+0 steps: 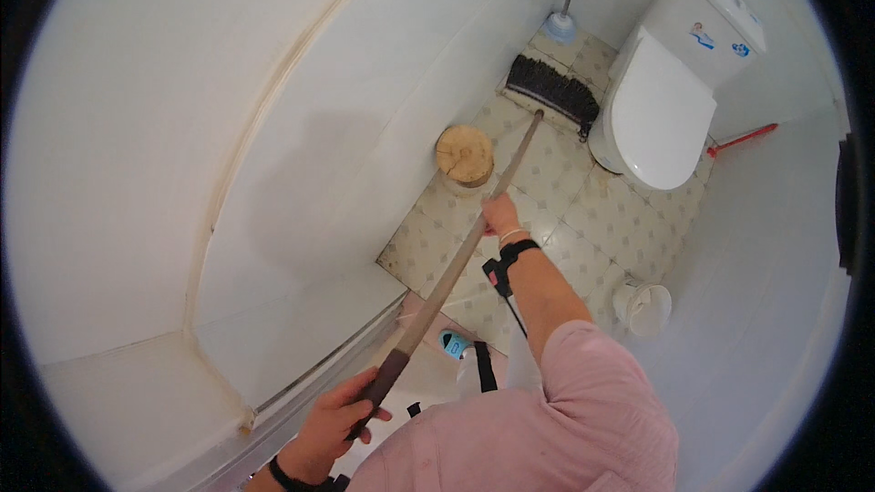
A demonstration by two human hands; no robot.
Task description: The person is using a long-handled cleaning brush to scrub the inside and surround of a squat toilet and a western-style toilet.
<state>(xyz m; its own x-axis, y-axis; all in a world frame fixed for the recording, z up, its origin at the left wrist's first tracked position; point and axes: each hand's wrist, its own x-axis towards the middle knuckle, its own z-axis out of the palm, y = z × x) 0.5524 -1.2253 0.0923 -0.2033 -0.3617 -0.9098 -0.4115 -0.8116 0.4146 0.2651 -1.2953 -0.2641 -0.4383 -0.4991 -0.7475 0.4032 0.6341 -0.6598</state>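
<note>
A long-handled broom (441, 296) slants across the view from lower left to upper right. My left hand (339, 419) is closed around the dark grip at its near end. Farther along, my right hand (499, 215) wraps the middle of the pole. The black bristle head (552, 91) rests on the tiled floor between the left wall and the white toilet (660, 111), whose lid is down. Its right end lies close to the toilet's base. A round wooden stump (465, 156) stands beside the pole, against the left wall.
A plunger or toilet brush in a pale blue base (561, 27) stands in the far corner. Right of the toilet, a red-handled tool (743, 139) leans by the wall. A white bucket (650, 309) sits at the right wall. A door sill (355, 346) crosses near my feet.
</note>
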